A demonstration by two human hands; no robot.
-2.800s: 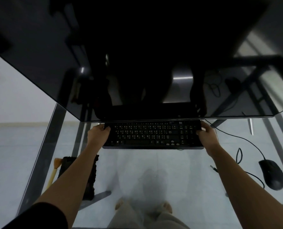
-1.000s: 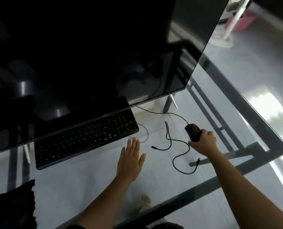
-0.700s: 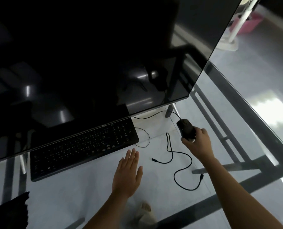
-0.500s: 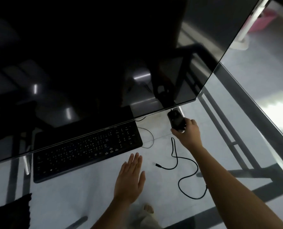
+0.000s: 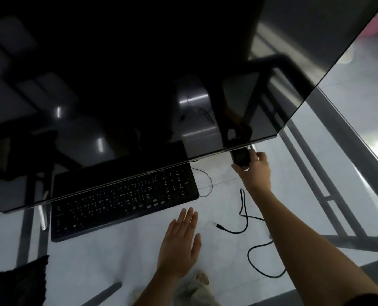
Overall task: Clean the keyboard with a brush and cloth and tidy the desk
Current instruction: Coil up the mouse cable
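A black keyboard (image 5: 126,199) lies on the glass desk (image 5: 238,177), its far edge tucked under the big dark monitor (image 5: 139,74). My right hand (image 5: 254,171) grips a black mouse (image 5: 240,157) at the monitor's lower right corner, to the right of the keyboard. The mouse's black cable (image 5: 245,219) trails in loops toward me along my right forearm, its plug end loose on the glass. My left hand (image 5: 180,246) hovers flat with fingers apart, just in front of the keyboard's right end, holding nothing. A black cloth (image 5: 18,281) sits at the desk's near left corner.
A thin wire (image 5: 207,180) curls by the keyboard's right edge. Dark metal frame bars (image 5: 329,195) run under the glass on the right. My feet (image 5: 202,279) show through the glass below. The brush is not in sight.
Both hands let go of the keyboard. My right hand took the mouse from the right of the desk and carried it up-left to the monitor's lower corner; the left hand stays flat.
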